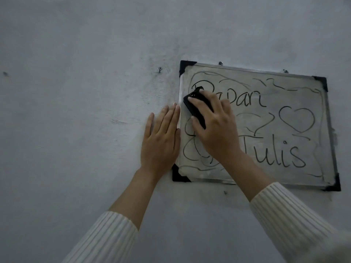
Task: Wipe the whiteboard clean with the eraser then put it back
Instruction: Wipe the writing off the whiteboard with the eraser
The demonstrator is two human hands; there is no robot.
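Whiteboard [256, 130] stays put under the flat, open left hand [161, 137] while the right hand [214, 126] squeezes the eraser [197, 109] to rub.

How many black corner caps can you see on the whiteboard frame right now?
4: top-left black plastic corner cap, top-right, bottom-left beside the left hand, and bottom-right. None looks hidden.

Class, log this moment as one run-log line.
phase: wiping | right hand: eraser on whiteboard | left hand: flat, bracing left edge | writing: mostly remains
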